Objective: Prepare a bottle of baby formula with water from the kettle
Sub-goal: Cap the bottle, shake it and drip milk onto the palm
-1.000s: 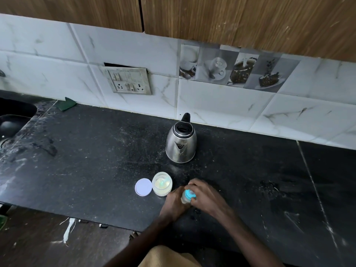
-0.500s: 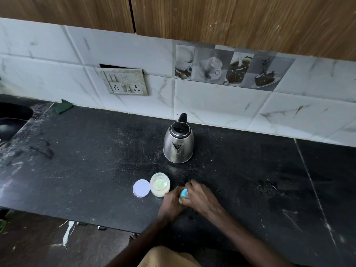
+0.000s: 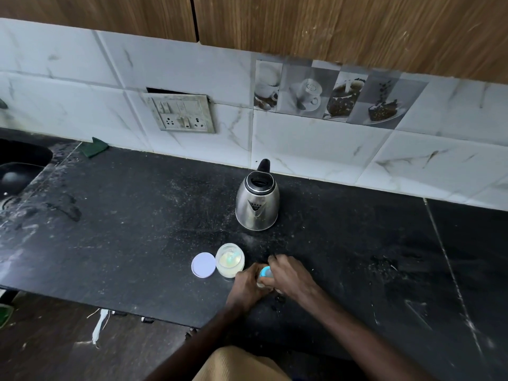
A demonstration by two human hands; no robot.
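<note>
Near counter (image 3: 137,229) edge, both hands' grip on bottle (image 3: 264,274), kettle (image 3: 257,206) behind.

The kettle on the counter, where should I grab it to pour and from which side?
Take the kettle by its black handle, which sticks up at the back by the wall. Reach over from above and behind; the spout faces you, so it likely needs turning before pouring.

A home kitchen: a black stone surface (image 3: 137,215) under marble-look wall tiles (image 3: 302,141), wooden cabinets (image 3: 330,23), a sink (image 3: 19,171), and a steel kettle (image 3: 257,202).
</note>
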